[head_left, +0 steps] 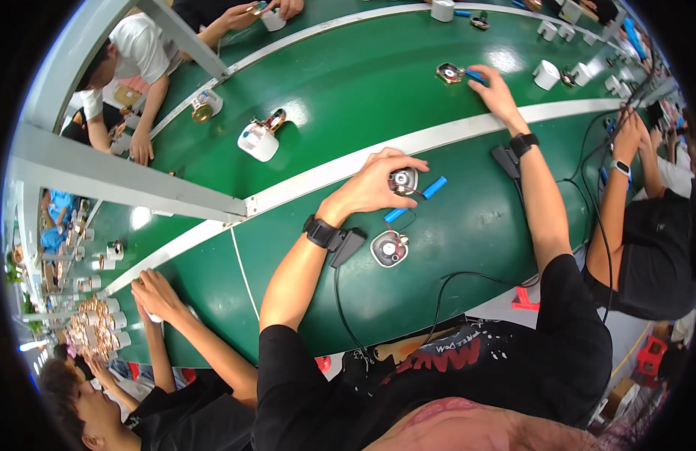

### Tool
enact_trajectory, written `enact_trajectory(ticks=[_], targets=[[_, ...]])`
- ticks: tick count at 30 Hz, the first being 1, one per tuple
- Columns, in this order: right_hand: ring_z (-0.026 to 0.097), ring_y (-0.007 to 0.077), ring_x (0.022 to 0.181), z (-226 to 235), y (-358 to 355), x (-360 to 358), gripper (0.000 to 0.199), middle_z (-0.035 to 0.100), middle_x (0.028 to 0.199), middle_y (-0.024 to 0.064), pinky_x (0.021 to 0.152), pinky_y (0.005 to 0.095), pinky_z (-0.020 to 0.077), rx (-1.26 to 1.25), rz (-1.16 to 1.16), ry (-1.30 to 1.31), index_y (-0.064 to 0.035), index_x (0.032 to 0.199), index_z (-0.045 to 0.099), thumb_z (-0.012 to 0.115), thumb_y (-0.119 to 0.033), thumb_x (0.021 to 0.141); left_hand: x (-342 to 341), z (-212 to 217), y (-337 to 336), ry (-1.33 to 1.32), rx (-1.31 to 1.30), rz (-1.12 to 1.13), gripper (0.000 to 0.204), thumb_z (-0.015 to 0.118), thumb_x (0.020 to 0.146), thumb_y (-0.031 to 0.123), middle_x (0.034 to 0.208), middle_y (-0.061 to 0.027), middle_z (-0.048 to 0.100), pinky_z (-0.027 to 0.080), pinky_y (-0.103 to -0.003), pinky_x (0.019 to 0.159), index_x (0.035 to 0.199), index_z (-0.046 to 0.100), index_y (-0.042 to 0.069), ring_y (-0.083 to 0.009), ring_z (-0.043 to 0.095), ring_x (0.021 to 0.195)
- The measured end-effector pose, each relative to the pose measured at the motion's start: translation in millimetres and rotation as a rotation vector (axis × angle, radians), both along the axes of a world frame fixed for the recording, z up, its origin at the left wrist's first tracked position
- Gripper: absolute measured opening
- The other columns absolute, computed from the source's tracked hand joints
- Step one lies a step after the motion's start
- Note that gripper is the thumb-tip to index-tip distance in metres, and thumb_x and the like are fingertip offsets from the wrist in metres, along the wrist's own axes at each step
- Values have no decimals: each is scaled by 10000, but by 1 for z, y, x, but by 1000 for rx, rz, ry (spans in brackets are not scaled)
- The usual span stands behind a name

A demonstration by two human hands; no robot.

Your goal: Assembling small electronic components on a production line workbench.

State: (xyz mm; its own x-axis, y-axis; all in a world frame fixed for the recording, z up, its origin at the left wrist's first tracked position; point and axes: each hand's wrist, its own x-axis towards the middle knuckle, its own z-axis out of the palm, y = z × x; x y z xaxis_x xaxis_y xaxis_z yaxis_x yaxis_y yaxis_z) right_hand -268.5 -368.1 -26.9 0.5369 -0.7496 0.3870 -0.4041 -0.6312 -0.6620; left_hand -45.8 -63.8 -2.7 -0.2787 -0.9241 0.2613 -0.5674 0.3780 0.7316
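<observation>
My left hand (375, 180) is closed around the edge of a small round speaker unit (403, 180) with a metallic rim, just above the near worktop. A blue cylindrical battery (434, 187) hangs by it. Close below lies a second speaker unit (389, 248) with its own blue battery (394, 216) on a thin wire. My right hand (494, 92) stretches over the rail to the green belt. Its thumb and index finger close on a blue battery (475, 76), beside a third speaker unit (449, 73) on the belt. Both wrists carry black straps with cabled boxes.
A white metal rail (303, 185) divides the near worktop from the green belt (348, 90). White housings (258, 141) with parts stand on the belt. A grey frame post (137, 180) rises at left. Black cables (476, 275) cross the worktop. Co-workers sit on both sides and opposite.
</observation>
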Motion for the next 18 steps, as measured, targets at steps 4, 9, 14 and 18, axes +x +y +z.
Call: enact_trajectory(ticks=[4,9,14,18], targets=[[500,267,1240,-10,-18,-2,445,557,1332,140,1055,369,372,-161,19,42,-89,1318,558,637,-115,880,9,6,2,93,122,-91,585,755,683,72,1290,-111,593,396,-371,1057,1247,603,61,-258,538,1174],[540,270,1202,6,-11,-8,388,582,1307,120,1018,359,406,-92,161,199,-77,1262,587,628,-93,877,15,-6,-2,645,286,-151,529,653,775,50,1301,-137,584,394,-367,1071,1292,549,1,-235,520,1235],[610,345,998,11,6,-16,315,645,1100,132,900,400,466,-194,60,297,-59,1171,618,635,-105,859,15,-20,-7,799,201,-92,327,582,919,105,1190,-131,634,453,-340,997,1223,573,-17,-209,583,1140],[605,219,776,1,8,-6,242,630,903,88,724,350,469,-225,55,317,-23,1082,644,662,-134,869,34,-30,-5,1015,133,211,228,549,977,164,1075,-107,667,500,-319,896,1106,609,-15,-179,624,1017]])
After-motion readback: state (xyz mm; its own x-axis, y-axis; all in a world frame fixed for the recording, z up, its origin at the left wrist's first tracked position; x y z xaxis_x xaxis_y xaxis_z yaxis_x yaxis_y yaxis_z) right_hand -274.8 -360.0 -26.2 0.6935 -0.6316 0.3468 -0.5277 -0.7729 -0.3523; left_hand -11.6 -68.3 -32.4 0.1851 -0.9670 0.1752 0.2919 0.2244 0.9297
